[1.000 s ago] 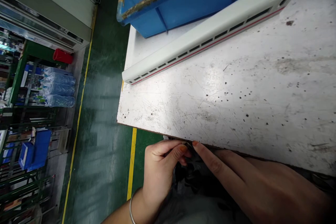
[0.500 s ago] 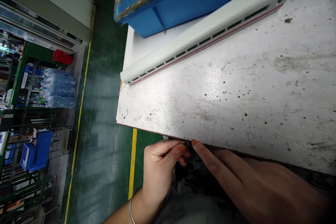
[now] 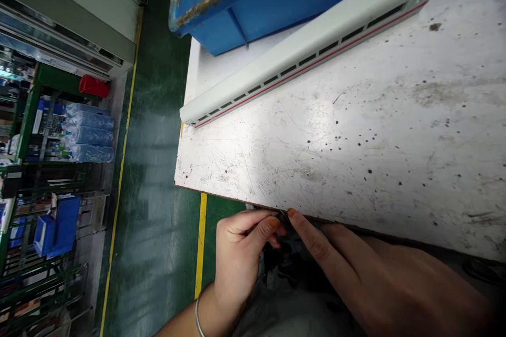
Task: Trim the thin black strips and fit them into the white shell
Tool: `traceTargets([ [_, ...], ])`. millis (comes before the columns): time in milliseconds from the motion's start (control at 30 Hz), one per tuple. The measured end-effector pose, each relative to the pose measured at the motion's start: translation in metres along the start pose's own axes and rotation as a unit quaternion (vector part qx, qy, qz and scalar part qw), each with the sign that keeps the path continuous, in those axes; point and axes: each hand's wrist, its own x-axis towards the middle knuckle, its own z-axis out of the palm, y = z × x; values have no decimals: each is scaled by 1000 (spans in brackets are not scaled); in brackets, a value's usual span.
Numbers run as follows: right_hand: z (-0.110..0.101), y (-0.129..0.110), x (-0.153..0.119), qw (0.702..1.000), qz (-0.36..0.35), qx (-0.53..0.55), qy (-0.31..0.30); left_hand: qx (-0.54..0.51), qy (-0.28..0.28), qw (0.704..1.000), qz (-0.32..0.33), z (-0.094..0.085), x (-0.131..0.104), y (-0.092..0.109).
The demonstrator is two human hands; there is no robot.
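Below the near edge of the scuffed white table (image 3: pixel 276 168), my left hand (image 3: pixel 241 253) is closed, thumb and fingers pinched together. Something small and dark shows at its fingertips, too little to name. My right hand (image 3: pixel 367 274) reaches in from the right, its index fingertip almost meeting the left fingertips at the table edge. Its thumb and other fingers are mostly hidden, so whether it grips anything does not show. Farther up lies a long white model train car shell (image 3: pixel 312 45) with dark windows and a red stripe, slanting across the table, apart from both hands.
A blue plastic bin (image 3: pixel 269 10) stands behind the train shell at the table's far side. Left of the table runs a green floor (image 3: pixel 154 168) with yellow lines. Beyond are racks, a red bucket (image 3: pixel 94 86), wrapped bottles (image 3: pixel 90 131) and blue boxes (image 3: pixel 59 226).
Both hands keep nearly the same place at the table edge. The view has shifted very slightly; the train shell and bin lie as before.
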Motion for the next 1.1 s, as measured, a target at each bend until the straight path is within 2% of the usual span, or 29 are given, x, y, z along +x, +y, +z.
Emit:
traceTargets([
  [267,2,6,-2,999,-11,44,-14,7,3,1000,4,0,0,0],
  [700,2,1,1,1000,-6,-10,-21,-1,3,1000,8,1,0,-1],
  [933,3,3,-3,999,-7,40,-18,5,4,1000,13,0,0,-2],
  [1100,4,2,-3,999,-4,29,-12,6,5,1000,12,1,-1,0],
])
